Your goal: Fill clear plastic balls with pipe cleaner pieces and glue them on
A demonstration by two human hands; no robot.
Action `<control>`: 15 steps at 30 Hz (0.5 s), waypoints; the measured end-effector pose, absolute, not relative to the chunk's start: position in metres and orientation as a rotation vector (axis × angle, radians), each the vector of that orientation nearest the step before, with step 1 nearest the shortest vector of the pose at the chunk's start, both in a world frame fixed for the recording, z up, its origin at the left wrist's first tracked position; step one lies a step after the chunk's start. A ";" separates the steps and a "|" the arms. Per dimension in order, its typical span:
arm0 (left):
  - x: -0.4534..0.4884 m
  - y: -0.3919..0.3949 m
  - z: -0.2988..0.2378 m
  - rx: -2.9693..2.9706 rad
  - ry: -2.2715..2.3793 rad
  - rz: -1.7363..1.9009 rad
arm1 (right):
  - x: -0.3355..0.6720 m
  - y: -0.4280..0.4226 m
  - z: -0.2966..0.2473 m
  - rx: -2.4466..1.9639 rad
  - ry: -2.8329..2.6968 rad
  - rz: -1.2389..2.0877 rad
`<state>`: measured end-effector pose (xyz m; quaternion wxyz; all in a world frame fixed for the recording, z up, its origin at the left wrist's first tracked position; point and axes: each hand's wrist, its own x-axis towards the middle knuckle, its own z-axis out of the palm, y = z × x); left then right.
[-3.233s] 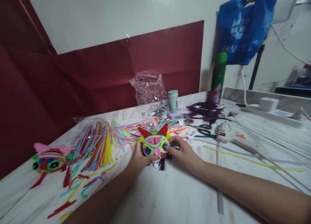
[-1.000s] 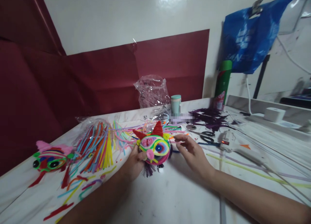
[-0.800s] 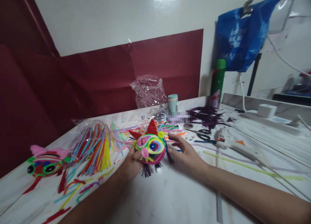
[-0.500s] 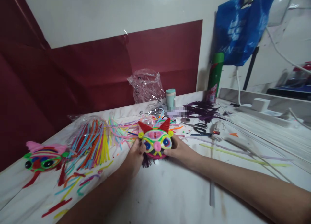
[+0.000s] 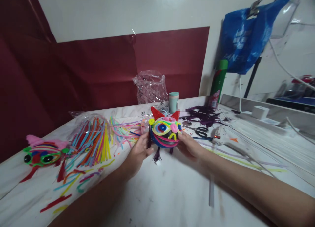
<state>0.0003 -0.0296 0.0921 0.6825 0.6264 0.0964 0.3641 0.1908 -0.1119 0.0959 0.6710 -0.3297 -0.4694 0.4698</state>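
Note:
Both hands hold up a round, many-coloured pipe-cleaner animal head (image 5: 164, 132) with red ears, a pink nose and dark tassels hanging below. My left hand (image 5: 138, 151) cups its left side, fingers curled against it. On the other side, my right hand (image 5: 189, 145) grips it. The head is raised a little above the white table (image 5: 172, 194) and faces slightly right. A second, similar head (image 5: 42, 153) with pink ears lies at the far left of the table.
A bundle of coloured pipe cleaners (image 5: 94, 143) lies left of my hands, with cut scraps (image 5: 71, 187) in front. Scissors (image 5: 200, 131), a glue gun (image 5: 222, 138), a teal cup (image 5: 173, 102), a crumpled clear bag (image 5: 150, 88), a green spray can (image 5: 219, 82) and purple scraps (image 5: 204, 113) lie behind and right.
My right hand closed back onto the pipe-cleaner head after reaching for it. Both hands lifted it off the table and turned its face to the right.

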 end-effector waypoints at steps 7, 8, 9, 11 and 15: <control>0.000 -0.036 0.096 1.464 0.115 0.798 | 0.188 -0.118 0.107 -0.669 -1.098 1.042; 0.000 -0.037 0.097 1.472 0.112 0.785 | 0.187 -0.119 0.107 -0.670 -1.104 1.041; 0.000 -0.037 0.097 1.477 0.106 0.775 | 0.186 -0.120 0.108 -0.671 -1.108 1.043; 0.001 -0.038 0.099 1.474 0.095 0.778 | 0.185 -0.121 0.109 -0.668 -1.110 1.051; 0.005 -0.042 0.101 1.501 0.210 0.810 | 0.181 -0.125 0.112 -0.694 -1.087 1.038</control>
